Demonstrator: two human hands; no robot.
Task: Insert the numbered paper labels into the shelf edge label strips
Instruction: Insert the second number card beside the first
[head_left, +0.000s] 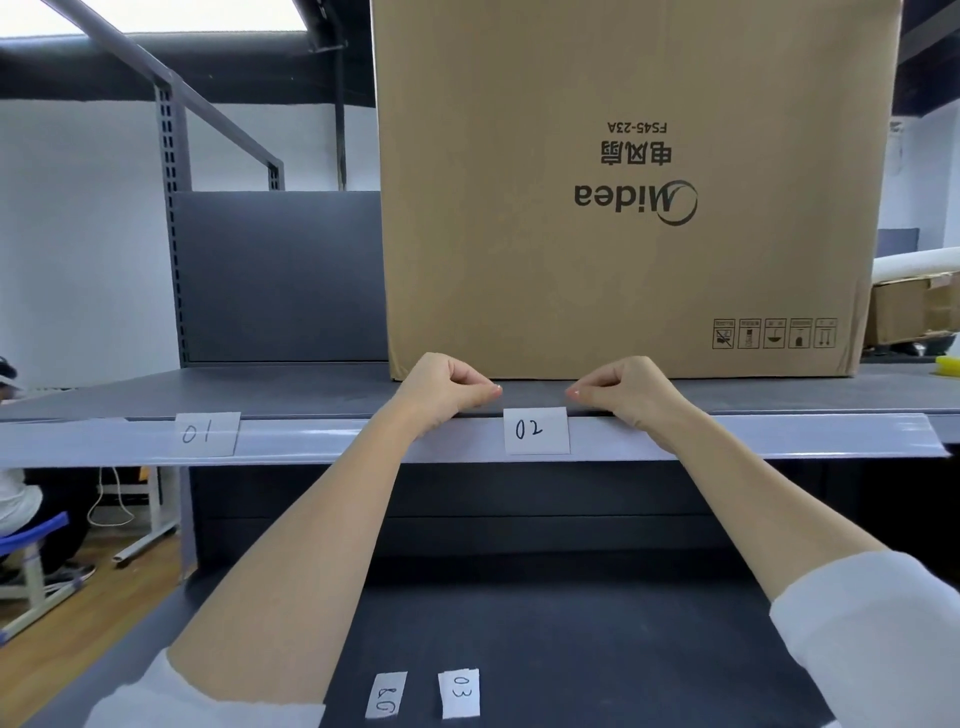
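Head view — we flank label 02 (536, 431) (seated in strip (322, 441)): left hand (451, 384) and right hand (621, 387) pinched narrow, empty; label just below, between them.

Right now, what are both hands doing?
Left hand: closed in a pinch, nothing visibly held, beside the 02 label.
Right hand: closed in a pinch too, nothing visibly held.

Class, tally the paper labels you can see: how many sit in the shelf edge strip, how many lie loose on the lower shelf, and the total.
Labels in the strip: 2, label 01 and label 02
Loose labels on the lower shelf: 2, label 03 and another label
Total: 4
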